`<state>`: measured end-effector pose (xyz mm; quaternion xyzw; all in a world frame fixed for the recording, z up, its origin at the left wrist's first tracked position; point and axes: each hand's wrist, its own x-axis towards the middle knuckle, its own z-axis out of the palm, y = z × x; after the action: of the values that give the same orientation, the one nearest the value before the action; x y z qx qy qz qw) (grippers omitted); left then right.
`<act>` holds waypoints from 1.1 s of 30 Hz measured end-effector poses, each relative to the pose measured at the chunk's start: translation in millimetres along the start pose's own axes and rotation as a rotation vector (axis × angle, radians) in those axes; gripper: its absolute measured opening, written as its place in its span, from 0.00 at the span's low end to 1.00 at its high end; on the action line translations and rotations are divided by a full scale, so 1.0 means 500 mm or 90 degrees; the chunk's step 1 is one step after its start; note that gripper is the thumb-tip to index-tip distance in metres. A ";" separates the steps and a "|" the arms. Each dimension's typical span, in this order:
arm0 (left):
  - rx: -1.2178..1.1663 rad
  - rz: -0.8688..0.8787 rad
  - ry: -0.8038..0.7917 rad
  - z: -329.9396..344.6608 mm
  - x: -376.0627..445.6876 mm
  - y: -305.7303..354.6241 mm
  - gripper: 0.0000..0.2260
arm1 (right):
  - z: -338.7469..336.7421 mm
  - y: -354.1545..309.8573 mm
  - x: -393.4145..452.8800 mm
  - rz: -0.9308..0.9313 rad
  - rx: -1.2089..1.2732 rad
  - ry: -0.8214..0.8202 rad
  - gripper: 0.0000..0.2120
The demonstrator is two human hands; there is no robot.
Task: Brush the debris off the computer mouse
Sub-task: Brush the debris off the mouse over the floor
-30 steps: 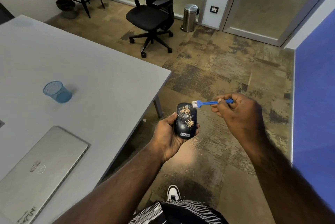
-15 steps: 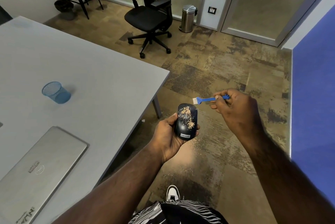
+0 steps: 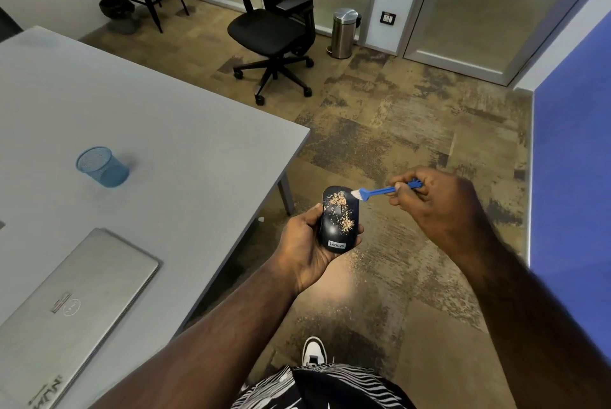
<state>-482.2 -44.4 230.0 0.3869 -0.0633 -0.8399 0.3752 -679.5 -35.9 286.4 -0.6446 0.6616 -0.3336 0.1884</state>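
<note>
A grey table (image 3: 139, 117) fills the left side, with a closed laptop (image 3: 69, 302) and a blue mesh cup (image 3: 102, 166) on it. Out past its corner, over the floor, the left hand (image 3: 302, 243) cradles the mouse (image 3: 338, 219), fingers curled around its sides. Tan debris (image 3: 340, 208) is scattered over the mouse's top. Just beyond those fingers, the right hand (image 3: 433, 200) pinches a blue brush (image 3: 380, 191); its white bristles touch the mouse's front right edge.
</note>
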 end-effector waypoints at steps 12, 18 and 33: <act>0.006 0.009 0.003 -0.005 0.002 0.009 0.19 | -0.029 0.014 0.002 -0.026 0.007 -0.038 0.09; 0.010 0.011 0.004 -0.005 0.008 0.004 0.21 | -0.022 0.006 -0.008 -0.063 0.039 -0.067 0.09; -0.044 0.020 0.013 -0.010 0.024 0.013 0.22 | -0.035 -0.003 -0.041 -0.121 0.062 -0.029 0.11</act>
<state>-479.7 -56.3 221.9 0.3815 -0.0364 -0.8317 0.4018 -688.1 -12.3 295.9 -0.7020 0.5759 -0.3672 0.2018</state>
